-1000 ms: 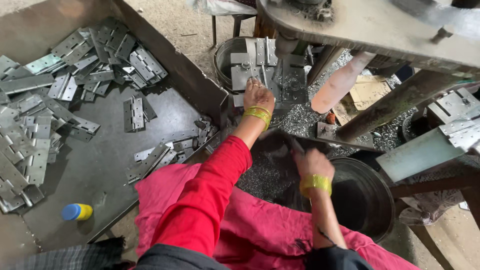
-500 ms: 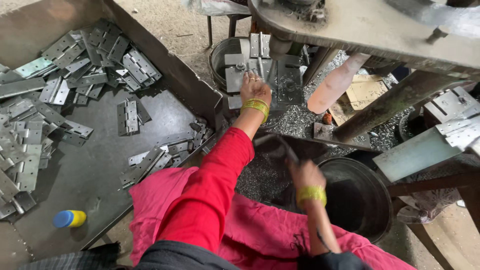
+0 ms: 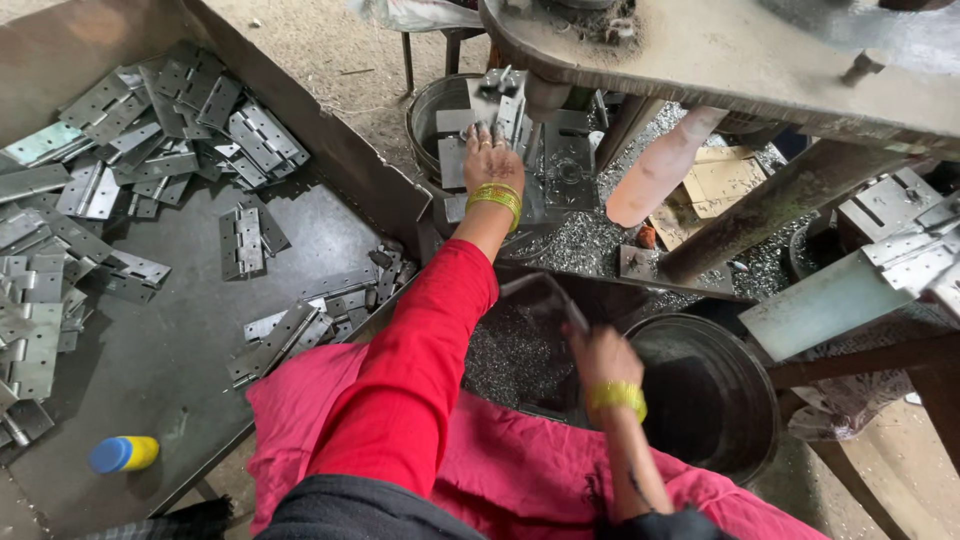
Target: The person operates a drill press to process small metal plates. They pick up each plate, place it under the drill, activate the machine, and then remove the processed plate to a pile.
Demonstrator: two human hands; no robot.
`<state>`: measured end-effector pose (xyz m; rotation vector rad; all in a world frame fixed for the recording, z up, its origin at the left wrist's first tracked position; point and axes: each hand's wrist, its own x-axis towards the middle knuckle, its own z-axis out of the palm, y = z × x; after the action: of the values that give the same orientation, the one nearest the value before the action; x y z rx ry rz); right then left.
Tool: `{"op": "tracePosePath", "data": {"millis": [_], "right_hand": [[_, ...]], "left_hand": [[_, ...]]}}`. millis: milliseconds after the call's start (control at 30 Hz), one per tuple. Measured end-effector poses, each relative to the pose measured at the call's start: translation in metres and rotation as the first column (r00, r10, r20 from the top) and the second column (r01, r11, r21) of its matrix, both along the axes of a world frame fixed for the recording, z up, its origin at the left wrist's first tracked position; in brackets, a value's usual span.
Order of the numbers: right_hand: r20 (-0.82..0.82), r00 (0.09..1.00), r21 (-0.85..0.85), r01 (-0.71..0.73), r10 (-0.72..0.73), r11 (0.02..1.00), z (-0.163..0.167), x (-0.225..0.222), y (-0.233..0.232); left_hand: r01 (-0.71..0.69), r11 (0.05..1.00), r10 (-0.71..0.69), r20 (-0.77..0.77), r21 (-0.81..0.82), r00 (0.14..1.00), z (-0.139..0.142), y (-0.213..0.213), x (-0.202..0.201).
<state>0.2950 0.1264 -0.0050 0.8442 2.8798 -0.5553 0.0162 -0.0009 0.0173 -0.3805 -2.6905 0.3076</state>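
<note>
We are reaching our left hand [image 3: 492,160] further in than 1 second ago, fingers now flat on the hinge plate [image 3: 497,100] under the press. Right hand [image 3: 598,355], blurred, is gripping a hinge [image 3: 543,297] over the black bucket [image 3: 745,385].

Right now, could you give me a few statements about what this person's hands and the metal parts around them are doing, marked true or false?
1. The left hand rests on hinge plates under the press. True.
2. The right hand lies flat in the tray. False: it is raised beside the dark round bucket, blurred.
3. Both wrists wear yellow bangles. True.
4. The tray holds only wooden blocks. False: metal hinges and a blue-and-yellow bottle.
</note>
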Motion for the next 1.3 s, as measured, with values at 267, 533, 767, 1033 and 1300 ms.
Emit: {"op": "tracePosePath", "data": {"millis": [267, 533, 767, 1033, 1300], "right_hand": [[-0.080, 0.992, 0.175, -0.084, 0.099, 0.981, -0.007, -0.010, 0.012], [-0.023, 1.000, -0.031, -0.017, 0.016, 0.999, -0.045, 0.011, 0.003], [-0.129, 0.988, 0.168, -0.067, 0.090, 0.984, 0.020, -0.006, 0.000], [-0.201, 0.972, 0.128, -0.098, 0.122, 0.987, 0.049, -0.003, -0.015], [-0.297, 0.948, 0.052, -0.107, 0.118, 0.993, 0.029, 0.005, -0.010]], "left_hand": [[-0.054, 0.995, 0.027, 0.282, 0.088, 0.959, 0.042, -0.003, 0.026], [-0.002, 0.998, -0.008, 0.161, 0.065, 0.987, 0.017, -0.005, 0.002], [0.073, 0.989, -0.101, 0.232, 0.126, 0.967, 0.017, -0.017, 0.002], [0.245, 0.942, -0.289, 0.186, 0.229, 0.939, 0.012, -0.048, 0.095], [0.396, 0.888, -0.408, 0.006, 0.233, 0.913, 0.013, -0.067, 0.119]]}}
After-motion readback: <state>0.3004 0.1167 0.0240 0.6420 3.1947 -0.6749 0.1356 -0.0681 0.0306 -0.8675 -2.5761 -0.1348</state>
